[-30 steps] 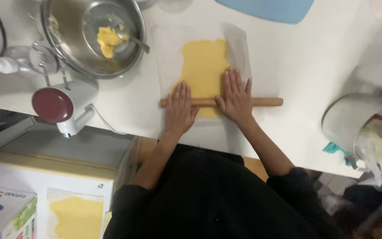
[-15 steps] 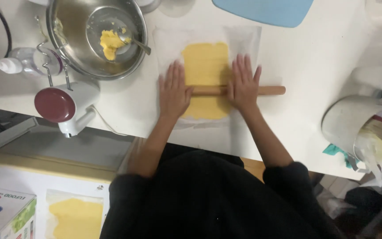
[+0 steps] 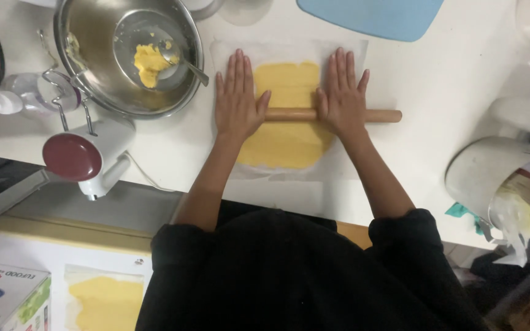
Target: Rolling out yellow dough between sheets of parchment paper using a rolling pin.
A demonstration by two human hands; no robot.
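A flat sheet of yellow dough [image 3: 286, 138] lies on a piece of baking paper [image 3: 289, 178] on the white counter. A wooden rolling pin [image 3: 289, 114] lies crosswise over the middle of the dough. My left hand [image 3: 237, 98] presses flat on the pin's left part, fingers stretched away from me. My right hand [image 3: 341, 98] rests flat on the pin's right part in the same way. The pin's right end [image 3: 384, 115] sticks out past my right hand.
A steel mixing bowl [image 3: 93, 73] with a lump of yellow dough and a spoon stands at the back left. A hand mixer [image 3: 84, 156] sits in front of it. A blue mat [image 3: 369, 15] lies at the back. A white container [image 3: 486, 178] stands on the right.
Both hands have pushed the rolling pin away from me, from the dough's near edge to its middle. The near half of the dough is now uncovered.
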